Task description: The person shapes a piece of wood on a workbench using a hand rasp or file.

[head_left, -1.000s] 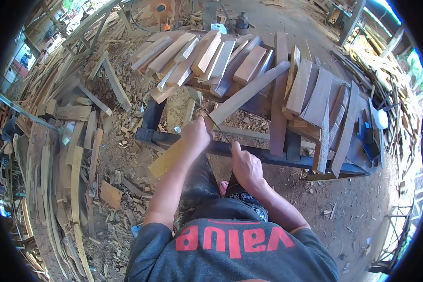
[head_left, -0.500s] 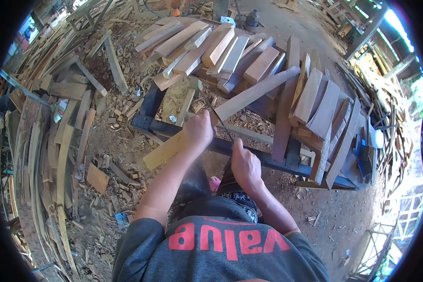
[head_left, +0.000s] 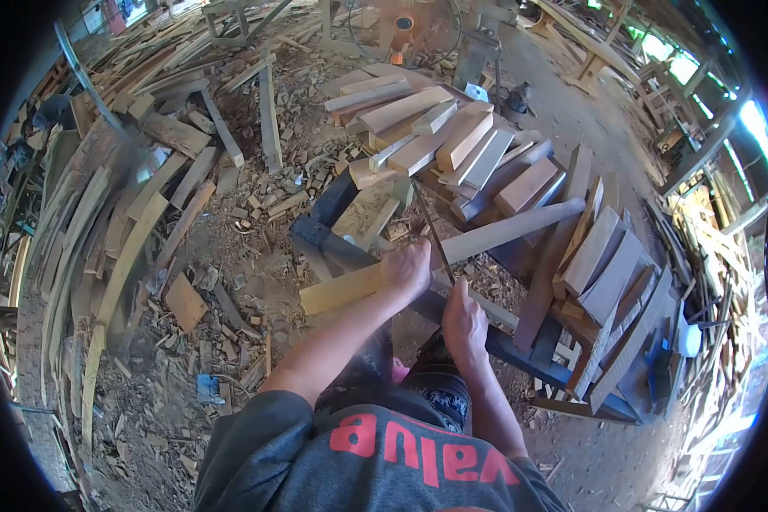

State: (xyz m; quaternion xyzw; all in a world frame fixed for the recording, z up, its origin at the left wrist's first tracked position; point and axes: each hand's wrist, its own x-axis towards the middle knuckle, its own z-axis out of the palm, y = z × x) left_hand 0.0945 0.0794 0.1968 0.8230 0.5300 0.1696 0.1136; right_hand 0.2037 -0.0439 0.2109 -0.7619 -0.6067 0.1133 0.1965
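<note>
My left hand [head_left: 406, 268] grips a long pale wooden board [head_left: 512, 229] that runs from lower left to upper right across a dark frame [head_left: 333, 241]. My right hand [head_left: 463, 317] is closed around the handle of a thin dark blade [head_left: 430, 224] whose tip points up and away over the board. Both hands sit close together near the board's middle. The tool's handle is hidden inside my fist.
A heap of cut wooden blocks and planks [head_left: 452, 145] lies on the frame behind the board. More planks [head_left: 610, 282] lean at the right. Scrap boards [head_left: 128, 230] and chips cover the dirt at the left. A machine [head_left: 401, 21] stands at the back.
The view has swung, so the board and hands now sit lower and more to the right. My right hand has moved up closer to my left, and the blade points further up.
</note>
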